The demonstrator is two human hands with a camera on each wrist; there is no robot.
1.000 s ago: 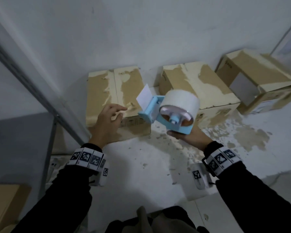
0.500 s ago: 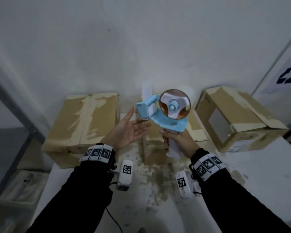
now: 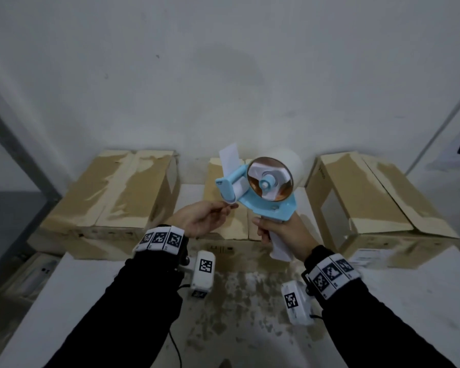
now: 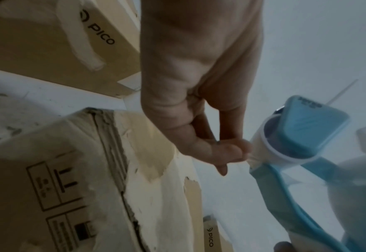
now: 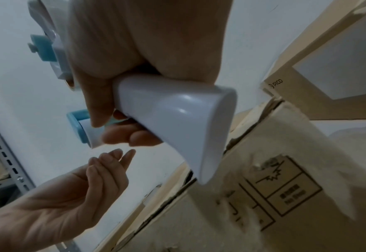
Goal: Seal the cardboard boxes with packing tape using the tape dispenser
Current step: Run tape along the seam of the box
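My right hand grips the white handle of the blue tape dispenser and holds it up above the middle cardboard box. The white tape roll sits on its hub, and a free strip of tape sticks up past the front roller. My left hand reaches in from the left, palm up, fingers loosely curled. Its fingertips are at the roller's lower end and I see nothing held in them. A left box and a right box flank the middle one.
All three boxes stand in a row against the white wall on a white table whose surface is scuffed brown in the middle. A grey metal shelf upright rises at the left, with a pale package lower down beside the table.
The view has swung to centre on the middle box. My left hand left the left box, turned palm up and closed in on the dispenser's roller. The dispenser has tilted upright.
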